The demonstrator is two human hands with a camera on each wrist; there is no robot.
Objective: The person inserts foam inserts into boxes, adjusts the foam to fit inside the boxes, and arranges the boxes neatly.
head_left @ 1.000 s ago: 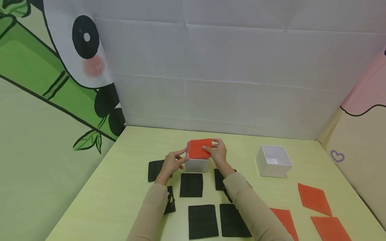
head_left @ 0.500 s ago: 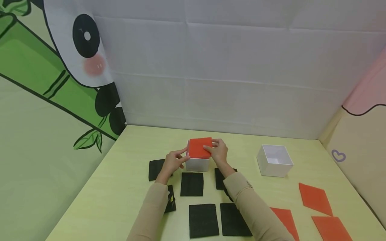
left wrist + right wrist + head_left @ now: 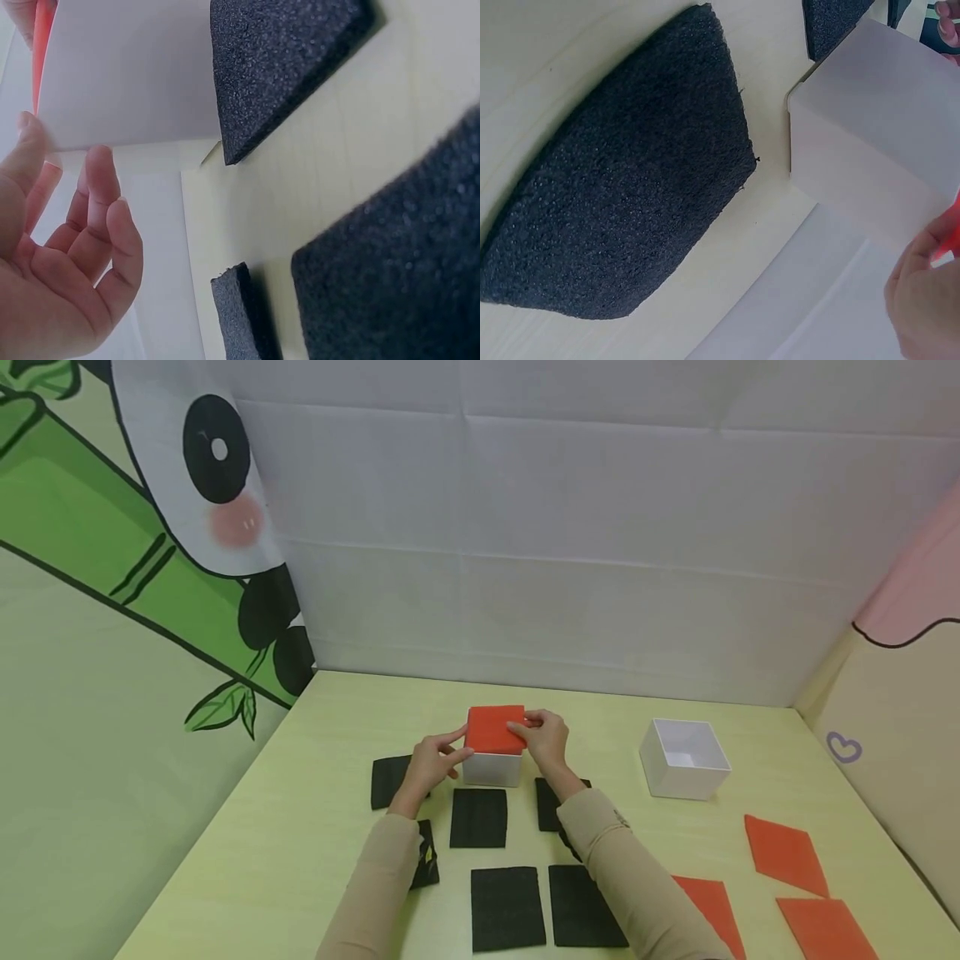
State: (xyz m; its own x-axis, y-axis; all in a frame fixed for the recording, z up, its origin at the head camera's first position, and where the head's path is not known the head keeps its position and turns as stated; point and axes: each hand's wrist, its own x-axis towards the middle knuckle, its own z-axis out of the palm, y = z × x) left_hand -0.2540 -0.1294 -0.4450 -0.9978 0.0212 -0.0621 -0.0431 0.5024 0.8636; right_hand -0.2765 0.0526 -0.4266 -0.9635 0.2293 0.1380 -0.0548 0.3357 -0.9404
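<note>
A red square sheet (image 3: 497,730) lies flat across the top of a white box (image 3: 491,770) in the middle of the table. My right hand (image 3: 547,740) pinches the sheet's right edge, thumb on top and fingers at the far side. My left hand (image 3: 431,766) is at the box's left side, with thumb and forefinger spread along the rim. In the left wrist view the left thumb (image 3: 28,135) touches the box corner, and the other fingers bend loosely in the air. The sheet hides the inside of the box.
A second white box (image 3: 685,759), open at the top, stands to the right. Several black foam squares (image 3: 478,818) lie in front of the hands, some partly under the forearms. More red sheets (image 3: 786,855) are at the right front. A white cloth (image 3: 570,543) hangs behind the table.
The red sheet has shifted slightly left and now covers the strip of the box top that showed at its left. My right hand moved with it; the left hand stays at the box side.
</note>
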